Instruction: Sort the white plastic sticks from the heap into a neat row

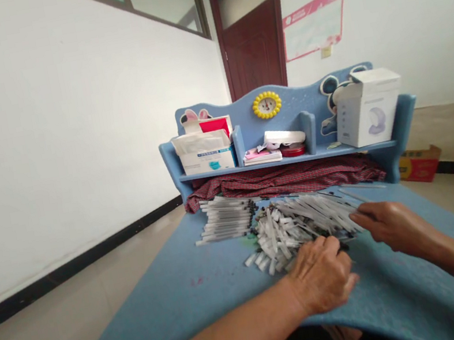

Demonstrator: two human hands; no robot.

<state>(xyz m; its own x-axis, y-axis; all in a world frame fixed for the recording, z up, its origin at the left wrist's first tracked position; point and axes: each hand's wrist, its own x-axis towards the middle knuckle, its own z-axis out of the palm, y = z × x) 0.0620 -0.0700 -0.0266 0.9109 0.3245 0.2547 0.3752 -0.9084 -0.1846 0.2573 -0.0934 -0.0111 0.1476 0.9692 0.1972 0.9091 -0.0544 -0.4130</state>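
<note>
On the blue desk (179,295) lies a loose heap of clear pens (317,210), with a pile of whitish pen caps (275,232) in front of it. To their left, more pens with black ends (226,217) lie side by side in a neat row. My left hand (325,276) is closed at the near edge of the cap pile; a small black end shows by its fingers, but what they hold is hidden. At the right end of the heap, my right hand (388,223) pinches what looks like a pen between thumb and forefinger.
Behind the pens lies a folded red checked cloth (285,178). The shelf above it holds a mask box (210,158), a red round tin (293,151) and a tall white box (368,110). A yellow flower-shaped clock (267,105) is on the backboard. A carton (419,165) stands on the floor.
</note>
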